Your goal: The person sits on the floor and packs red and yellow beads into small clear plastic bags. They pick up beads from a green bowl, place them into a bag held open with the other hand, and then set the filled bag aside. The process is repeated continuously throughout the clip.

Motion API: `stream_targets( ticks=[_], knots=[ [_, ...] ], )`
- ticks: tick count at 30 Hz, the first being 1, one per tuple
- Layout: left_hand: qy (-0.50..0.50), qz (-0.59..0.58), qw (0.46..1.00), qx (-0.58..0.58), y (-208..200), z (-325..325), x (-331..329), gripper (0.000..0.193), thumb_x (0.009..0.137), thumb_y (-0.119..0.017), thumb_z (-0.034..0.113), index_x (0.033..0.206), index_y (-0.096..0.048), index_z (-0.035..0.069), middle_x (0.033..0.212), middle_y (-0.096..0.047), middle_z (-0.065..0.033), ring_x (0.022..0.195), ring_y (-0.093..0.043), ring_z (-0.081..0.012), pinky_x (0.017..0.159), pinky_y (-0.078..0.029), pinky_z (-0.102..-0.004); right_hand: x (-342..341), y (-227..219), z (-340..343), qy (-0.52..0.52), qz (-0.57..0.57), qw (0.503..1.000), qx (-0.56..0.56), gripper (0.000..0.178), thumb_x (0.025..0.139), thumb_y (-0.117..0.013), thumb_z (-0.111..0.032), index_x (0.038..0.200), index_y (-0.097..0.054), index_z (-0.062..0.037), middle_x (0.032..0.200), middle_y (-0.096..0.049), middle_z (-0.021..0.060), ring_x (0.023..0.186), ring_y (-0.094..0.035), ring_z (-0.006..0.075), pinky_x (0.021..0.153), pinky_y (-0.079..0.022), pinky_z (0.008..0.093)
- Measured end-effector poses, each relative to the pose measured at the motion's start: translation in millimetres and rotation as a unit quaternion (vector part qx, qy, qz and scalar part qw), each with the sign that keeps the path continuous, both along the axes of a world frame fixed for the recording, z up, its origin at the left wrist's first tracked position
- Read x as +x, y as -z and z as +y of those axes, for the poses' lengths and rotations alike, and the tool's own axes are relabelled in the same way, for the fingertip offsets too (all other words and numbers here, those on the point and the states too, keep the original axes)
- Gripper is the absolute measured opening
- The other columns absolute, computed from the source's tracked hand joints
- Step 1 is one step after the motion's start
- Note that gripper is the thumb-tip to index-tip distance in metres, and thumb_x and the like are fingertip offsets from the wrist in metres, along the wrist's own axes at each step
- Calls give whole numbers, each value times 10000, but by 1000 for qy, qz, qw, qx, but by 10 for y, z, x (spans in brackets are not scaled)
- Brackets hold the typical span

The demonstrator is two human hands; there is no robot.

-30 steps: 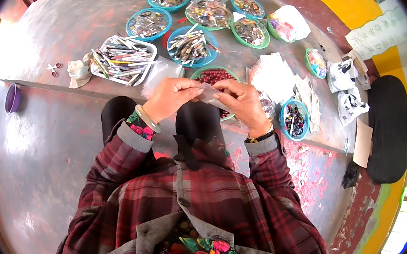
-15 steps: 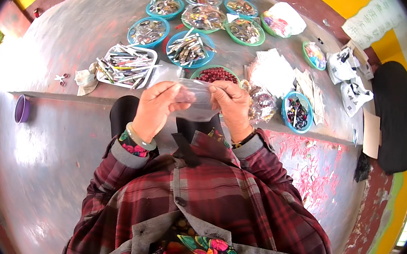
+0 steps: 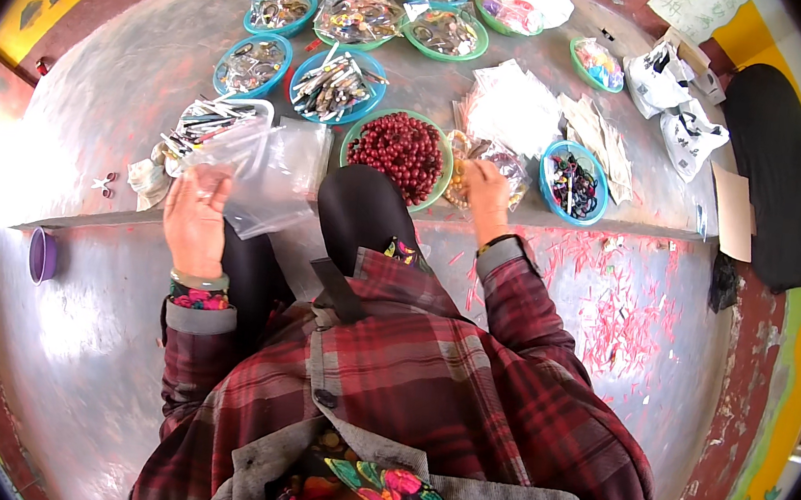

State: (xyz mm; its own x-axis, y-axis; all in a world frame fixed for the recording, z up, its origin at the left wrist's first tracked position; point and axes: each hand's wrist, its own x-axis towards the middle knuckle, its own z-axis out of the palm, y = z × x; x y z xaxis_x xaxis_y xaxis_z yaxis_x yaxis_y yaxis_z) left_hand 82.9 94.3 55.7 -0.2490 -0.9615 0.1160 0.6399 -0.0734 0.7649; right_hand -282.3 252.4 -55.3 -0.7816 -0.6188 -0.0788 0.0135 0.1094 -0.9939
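Head: left grip (image 3: pixel 195 232) pinches clear bag (image 3: pixel 266 197) spreading rightward; right grip (image 3: pixel 486 197), hold unclear.

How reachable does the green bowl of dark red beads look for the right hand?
Probably yes: the right hand is just right of the green bowl, and nothing covers its beads. The clear plastic bag in the left hand is left of the bowl, seemingly out of the way.

One head-worn fisheye looks steeply down from close above the plaid jacket (image 3: pixel 405 379), over the left hand (image 3: pixel 195 230) and right hand (image 3: pixel 485 198), forward across the platform (image 3: pixel 120 109).
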Motion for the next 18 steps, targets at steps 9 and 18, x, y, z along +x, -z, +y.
stream_targets(
  ticks=[9, 18],
  knots=[
    [-57, -62, 996, 34, 342, -192, 39, 199, 898, -521, 164, 991, -545, -10, 975, -592, -99, 943, -576, -235, 840, -463, -382, -569, 1286, 597, 53, 43, 975, 212, 198, 745, -607, -172, 887, -639, -37, 722, -603, 74, 695, -571, 138, 609, -461, 275],
    [-34, -92, 994, 39, 336, -232, -49, 182, 899, -518, 152, 964, -559, -13, 915, -596, -92, 862, -584, -201, 778, -481, -342, -697, 1140, -239, -8, 417, 849, 324, 297, 719, -589, -171, 994, -579, -59, 944, -597, 186, 952, -532, 341, 827, -420, 429]
  ],
)
